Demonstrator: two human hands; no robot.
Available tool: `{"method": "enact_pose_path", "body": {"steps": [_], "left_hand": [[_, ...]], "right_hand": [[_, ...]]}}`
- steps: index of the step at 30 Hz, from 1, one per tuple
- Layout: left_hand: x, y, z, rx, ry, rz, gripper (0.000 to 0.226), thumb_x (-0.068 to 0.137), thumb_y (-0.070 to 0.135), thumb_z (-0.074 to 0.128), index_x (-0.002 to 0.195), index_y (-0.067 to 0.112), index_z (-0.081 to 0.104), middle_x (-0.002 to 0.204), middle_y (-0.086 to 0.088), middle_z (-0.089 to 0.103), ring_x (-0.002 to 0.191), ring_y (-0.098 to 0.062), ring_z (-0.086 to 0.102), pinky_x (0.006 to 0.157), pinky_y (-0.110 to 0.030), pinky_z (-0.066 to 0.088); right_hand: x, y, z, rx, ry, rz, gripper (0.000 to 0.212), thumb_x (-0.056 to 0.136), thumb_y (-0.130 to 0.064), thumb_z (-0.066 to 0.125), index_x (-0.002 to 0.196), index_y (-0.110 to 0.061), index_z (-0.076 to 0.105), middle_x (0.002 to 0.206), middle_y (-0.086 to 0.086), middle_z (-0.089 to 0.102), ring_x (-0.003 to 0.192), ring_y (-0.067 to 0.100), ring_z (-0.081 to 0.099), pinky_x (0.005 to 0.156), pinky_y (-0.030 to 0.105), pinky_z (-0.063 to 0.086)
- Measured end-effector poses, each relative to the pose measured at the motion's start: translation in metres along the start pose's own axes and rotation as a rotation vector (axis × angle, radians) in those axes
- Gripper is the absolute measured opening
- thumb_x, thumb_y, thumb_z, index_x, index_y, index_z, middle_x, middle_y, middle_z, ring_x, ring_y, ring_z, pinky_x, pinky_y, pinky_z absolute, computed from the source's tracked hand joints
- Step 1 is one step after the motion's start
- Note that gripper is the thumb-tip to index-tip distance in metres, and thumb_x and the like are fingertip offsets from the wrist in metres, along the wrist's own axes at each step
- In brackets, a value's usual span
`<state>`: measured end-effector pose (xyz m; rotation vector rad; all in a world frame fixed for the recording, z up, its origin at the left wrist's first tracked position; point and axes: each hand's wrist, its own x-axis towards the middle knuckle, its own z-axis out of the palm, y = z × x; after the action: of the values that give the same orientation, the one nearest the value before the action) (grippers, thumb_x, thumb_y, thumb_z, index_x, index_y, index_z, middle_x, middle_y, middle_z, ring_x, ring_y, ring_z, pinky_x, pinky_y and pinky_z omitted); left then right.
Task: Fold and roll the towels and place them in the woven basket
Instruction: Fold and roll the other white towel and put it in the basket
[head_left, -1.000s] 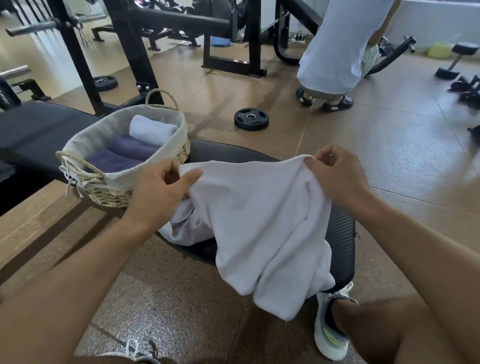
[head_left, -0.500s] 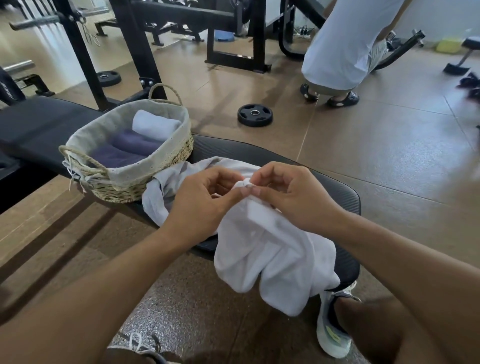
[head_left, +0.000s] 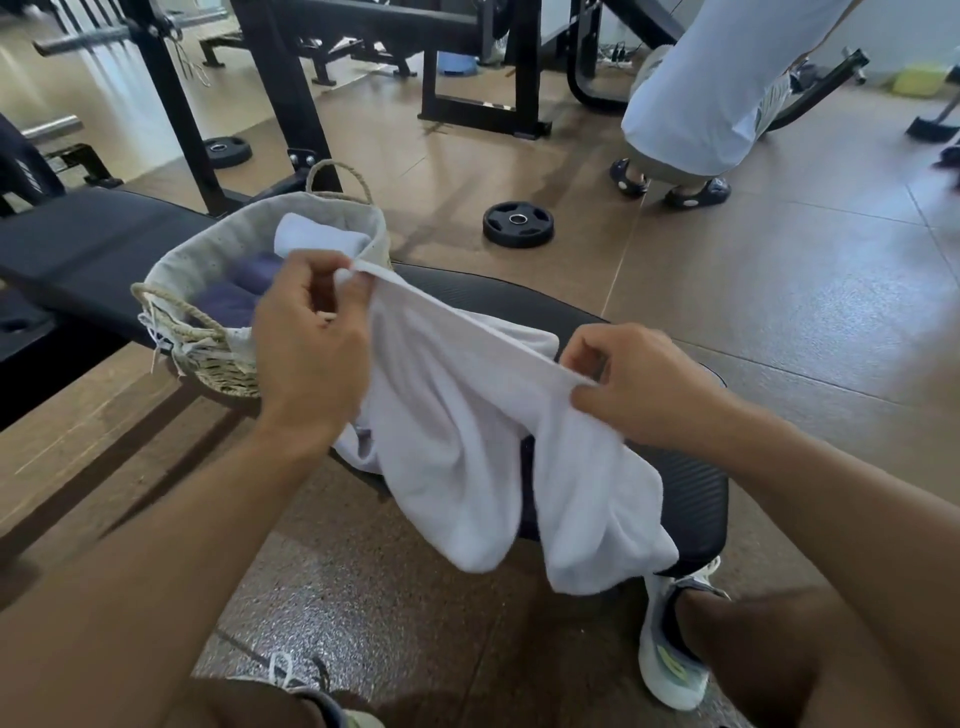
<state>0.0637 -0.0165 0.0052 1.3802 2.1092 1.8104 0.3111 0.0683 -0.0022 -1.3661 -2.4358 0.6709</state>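
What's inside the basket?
Inside the woven basket lie a rolled white towel and dark purple towels. The left hand and the white towel it holds cover the near corner, so anything there is hidden.

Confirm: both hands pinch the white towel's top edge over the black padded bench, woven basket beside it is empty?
Not empty. The head view shows the lined woven basket already holding a rolled white towel and dark purple towels. The rest stands: left hand and right hand pinch the white towel over the black padded bench.
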Motion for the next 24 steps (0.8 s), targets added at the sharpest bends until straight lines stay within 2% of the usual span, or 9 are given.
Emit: {"method": "enact_pose_path", "body": {"steps": [4, 6, 9, 12, 15, 18, 20, 22, 24], "left_hand": [[0.016, -0.02, -0.009, 0.027, 0.065, -0.129, 0.019, 0.095, 0.034, 0.065, 0.101, 0.016, 0.068, 0.082, 0.014, 0.065, 0.068, 0.012, 0.059, 0.064, -0.007, 0.047], [0.015, -0.026, -0.01, 0.01, 0.014, -0.176, 0.024, 0.089, 0.035, 0.073, 0.102, 0.015, 0.071, 0.086, 0.009, 0.069, 0.069, 0.009, 0.061, 0.067, -0.012, 0.051], [0.006, -0.022, -0.005, -0.011, -0.121, -0.203, 0.017, 0.084, 0.03, 0.08, 0.086, 0.021, 0.065, 0.081, 0.007, 0.07, 0.069, 0.001, 0.064, 0.069, -0.021, 0.055], [-0.015, -0.005, 0.005, -0.015, -0.322, -0.109, 0.019, 0.087, 0.023, 0.076, 0.08, 0.025, 0.059, 0.081, 0.007, 0.069, 0.074, -0.002, 0.066, 0.071, -0.02, 0.052], [-0.04, 0.013, 0.012, -0.074, -0.52, -0.032, 0.018, 0.09, 0.019, 0.073, 0.082, 0.02, 0.058, 0.09, 0.006, 0.071, 0.087, -0.002, 0.068, 0.077, -0.021, 0.052], [-0.056, 0.022, 0.013, -0.173, -0.604, -0.078, 0.015, 0.091, 0.02, 0.073, 0.086, 0.018, 0.059, 0.086, 0.002, 0.072, 0.082, -0.009, 0.07, 0.073, -0.03, 0.055], [-0.057, 0.026, 0.011, -0.255, -0.574, -0.173, 0.012, 0.092, 0.023, 0.072, 0.091, 0.018, 0.061, 0.08, 0.003, 0.075, 0.073, -0.012, 0.07, 0.066, -0.038, 0.056], [-0.054, 0.028, 0.009, -0.276, -0.545, -0.226, 0.009, 0.092, 0.027, 0.07, 0.094, 0.021, 0.064, 0.075, 0.005, 0.076, 0.065, -0.018, 0.067, 0.064, -0.046, 0.056], [-0.052, 0.026, 0.009, -0.281, -0.542, -0.238, 0.007, 0.092, 0.029, 0.071, 0.093, 0.023, 0.067, 0.068, 0.004, 0.074, 0.057, -0.014, 0.059, 0.06, -0.042, 0.051]], "right_hand": [[0.01, 0.02, -0.019, 0.074, 0.201, 0.215, 0.008, 0.088, -0.022, 0.063, 0.087, -0.03, 0.063, 0.086, -0.013, 0.065, 0.076, 0.003, 0.058, 0.058, 0.024, 0.041], [0.011, 0.027, -0.026, 0.158, 0.169, 0.291, 0.005, 0.094, -0.027, 0.064, 0.09, -0.028, 0.062, 0.091, -0.006, 0.068, 0.075, 0.007, 0.06, 0.057, 0.025, 0.043], [0.004, 0.021, -0.025, 0.562, -0.004, 0.392, 0.012, 0.096, -0.025, 0.068, 0.105, -0.02, 0.063, 0.101, 0.011, 0.073, 0.078, 0.022, 0.069, 0.062, 0.037, 0.057], [-0.003, 0.002, -0.018, 0.744, -0.017, 0.294, 0.03, 0.093, -0.022, 0.071, 0.121, -0.021, 0.06, 0.097, 0.021, 0.071, 0.073, 0.024, 0.065, 0.058, 0.037, 0.056], [-0.011, -0.02, -0.01, 0.776, -0.081, 0.042, 0.027, 0.092, -0.014, 0.072, 0.117, -0.018, 0.062, 0.092, 0.031, 0.066, 0.069, 0.025, 0.063, 0.053, 0.036, 0.057], [-0.019, -0.023, -0.004, 0.729, -0.204, -0.191, 0.025, 0.093, -0.001, 0.068, 0.113, -0.017, 0.066, 0.102, 0.023, 0.067, 0.082, 0.031, 0.067, 0.061, 0.035, 0.059], [-0.019, -0.022, -0.006, 0.715, -0.222, -0.256, 0.044, 0.089, 0.016, 0.057, 0.114, -0.018, 0.068, 0.103, 0.007, 0.07, 0.09, 0.024, 0.069, 0.068, 0.037, 0.06], [-0.017, -0.021, -0.008, 0.618, -0.16, -0.286, 0.057, 0.084, 0.024, 0.051, 0.113, -0.022, 0.069, 0.1, -0.013, 0.07, 0.094, 0.013, 0.07, 0.075, 0.037, 0.062], [-0.016, -0.023, -0.007, 0.459, -0.046, -0.31, 0.051, 0.088, 0.014, 0.061, 0.11, -0.031, 0.07, 0.099, -0.022, 0.071, 0.095, 0.007, 0.071, 0.079, 0.032, 0.062]]}}
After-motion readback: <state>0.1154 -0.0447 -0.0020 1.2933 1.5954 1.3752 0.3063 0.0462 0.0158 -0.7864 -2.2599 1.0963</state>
